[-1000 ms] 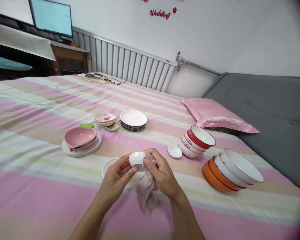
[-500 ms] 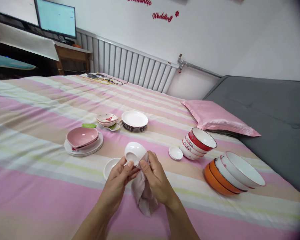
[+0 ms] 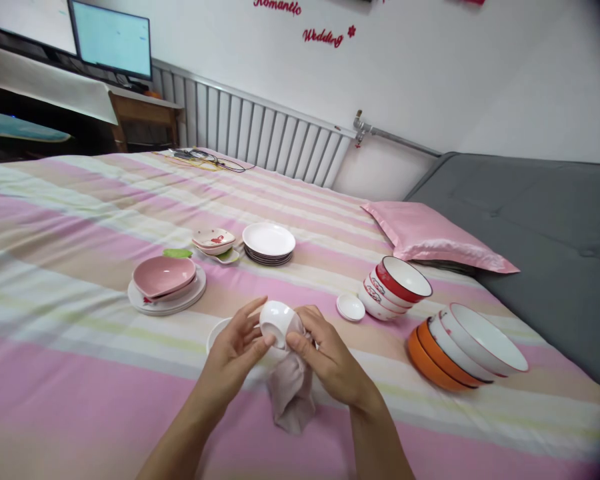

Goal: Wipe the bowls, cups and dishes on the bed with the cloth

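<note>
A small white bowl is tilted on its side above the bed, its round foot facing me. My right hand grips its right side through a pale pinkish-grey cloth, which hangs down below. At the bowl's left side is my left hand, fingers spread and loosened, the thumb tip at or very near the foot. Behind that hand, a white saucer lies mostly hidden on the bedsheet.
Pink dishes rest on white plates at left. Patterned dishes and stacked white plates stand farther back. To the right are small white dishes, red-and-white bowls, orange and white bowls and a pink pillow.
The small bowl has shifted slightly right and down and turned. My left hand has loosened from it, fingers spreading; my right hand keeps its grip with the cloth.
</note>
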`<state>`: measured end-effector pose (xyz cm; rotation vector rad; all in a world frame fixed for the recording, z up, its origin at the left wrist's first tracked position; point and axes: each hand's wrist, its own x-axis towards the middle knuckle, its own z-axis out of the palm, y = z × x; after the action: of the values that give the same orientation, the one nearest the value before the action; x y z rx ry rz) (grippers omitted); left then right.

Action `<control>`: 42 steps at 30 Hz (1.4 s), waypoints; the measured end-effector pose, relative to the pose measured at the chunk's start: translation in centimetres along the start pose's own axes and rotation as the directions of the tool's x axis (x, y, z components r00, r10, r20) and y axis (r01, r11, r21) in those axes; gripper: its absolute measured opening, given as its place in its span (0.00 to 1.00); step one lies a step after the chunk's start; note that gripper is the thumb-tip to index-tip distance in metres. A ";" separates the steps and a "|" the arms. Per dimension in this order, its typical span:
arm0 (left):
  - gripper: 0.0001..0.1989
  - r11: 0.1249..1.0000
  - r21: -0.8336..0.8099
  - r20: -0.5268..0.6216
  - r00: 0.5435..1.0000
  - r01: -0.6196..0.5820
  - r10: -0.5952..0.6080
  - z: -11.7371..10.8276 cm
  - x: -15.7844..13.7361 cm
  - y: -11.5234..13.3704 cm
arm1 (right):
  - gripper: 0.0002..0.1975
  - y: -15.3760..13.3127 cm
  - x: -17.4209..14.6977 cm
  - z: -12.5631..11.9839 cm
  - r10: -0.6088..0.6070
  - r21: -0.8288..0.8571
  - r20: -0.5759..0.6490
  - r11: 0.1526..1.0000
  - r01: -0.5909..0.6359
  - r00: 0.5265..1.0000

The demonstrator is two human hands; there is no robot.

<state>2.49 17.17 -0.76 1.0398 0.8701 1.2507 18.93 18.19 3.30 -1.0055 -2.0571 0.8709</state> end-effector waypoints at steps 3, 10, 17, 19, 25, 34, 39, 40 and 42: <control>0.23 0.999 0.036 0.068 0.997 -0.029 0.027 -0.4 0.1 -0.1 | 0.09 -0.3 -0.2 -0.2 0.013 -0.103 0.035 0.995 -0.009 0.999; 0.15 0.986 -0.163 0.033 0.999 0.038 -0.033 0.4 -0.1 -0.4 | 0.06 -0.5 0.0 0.1 -0.003 -0.044 0.006 0.999 0.003 1.000; 0.09 0.918 -0.383 -0.021 0.993 0.103 -0.120 1.7 -0.7 -0.4 | 0.06 -0.5 0.2 1.3 -0.019 0.036 -0.085 0.999 0.022 0.996; 0.08 0.925 -0.361 -0.017 0.991 0.116 -0.131 2.0 -0.8 -0.6 | 0.07 -0.2 0.4 1.6 -0.014 0.040 -0.104 0.999 0.019 0.994; 0.13 0.956 -0.254 -0.030 0.987 0.143 -0.156 2.3 -0.8 -0.5 | 0.09 0.5 0.4 1.5 0.033 0.132 -0.098 0.991 -0.020 0.995; 0.25 0.997 -0.051 0.027 0.998 0.062 -0.060 -0.2 -0.4 0.8 | 0.11 0.8 0.0 -0.4 0.057 0.174 0.047 0.983 -0.064 0.997; 0.19 0.993 -0.092 0.039 0.996 0.078 -0.074 -0.1 -0.3 0.7 | 0.10 0.3 0.0 0.0 0.044 0.041 0.020 0.998 -0.044 0.999; 0.18 0.991 -0.110 0.034 0.997 0.076 -0.073 0.0 -0.4 0.6 | 0.10 0.2 0.0 0.1 0.047 0.026 0.007 0.999 -0.047 0.999; 0.14 0.985 -0.154 0.024 0.997 0.072 -0.069 0.3 -0.4 0.3 | 0.09 -0.1 0.0 0.4 0.047 0.021 -0.025 0.999 -0.046 0.999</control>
<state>2.58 16.72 -0.38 0.8878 0.7761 1.2271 18.56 18.07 3.14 -1.0518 -2.0068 0.8970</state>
